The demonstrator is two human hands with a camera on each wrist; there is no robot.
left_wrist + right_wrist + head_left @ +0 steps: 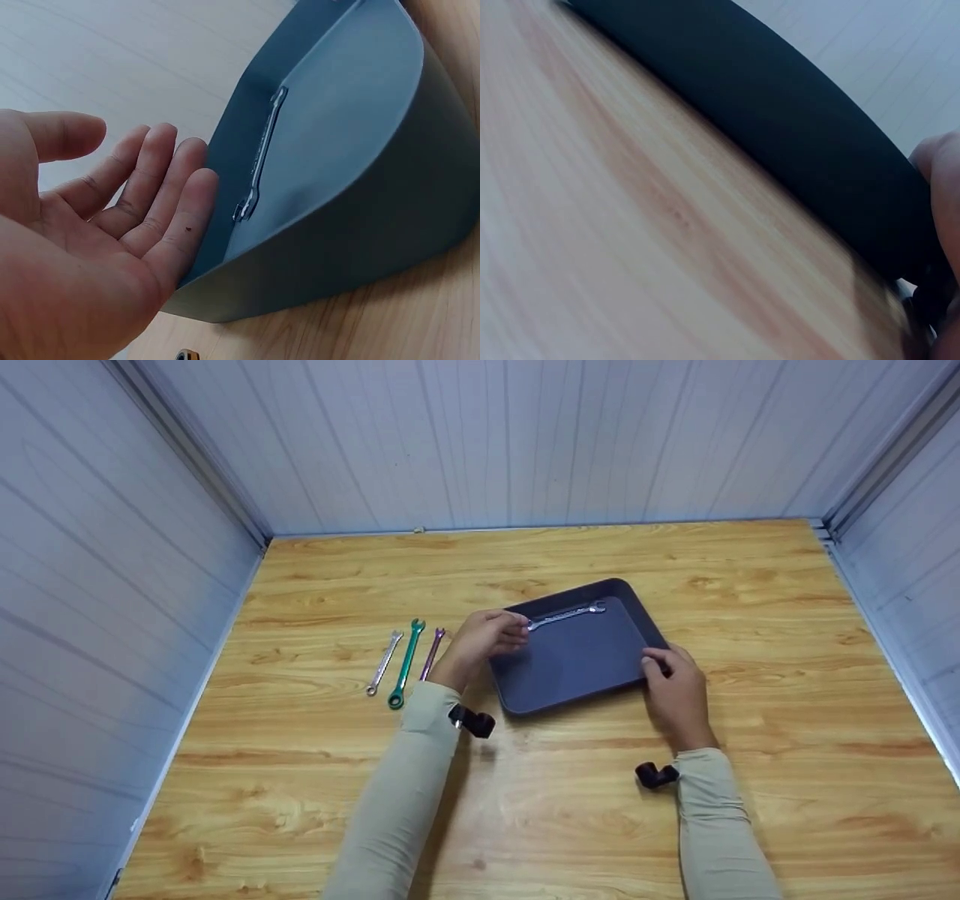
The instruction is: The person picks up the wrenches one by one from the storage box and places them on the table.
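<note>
A dark grey rectangular tray [581,660] lies tilted askew on the wooden table, with one silver combination wrench [574,613] inside along its far side. My left hand [486,641] is over the tray's left edge. In the left wrist view its fingers [161,172] are spread, loosely bent, and hold nothing; the wrench lies apart from them. At the right near corner, my right hand [679,694] grips the tray, thumb at the rim. The right wrist view catches only part of that hand beside the tray's dark outer wall [780,112].
Left of the tray lie a small silver wrench [384,664], a green wrench [407,664] and a purple wrench [433,652], side by side. My left forearm passes close to them. White panel walls [487,450] enclose the table [300,765] at the back and sides.
</note>
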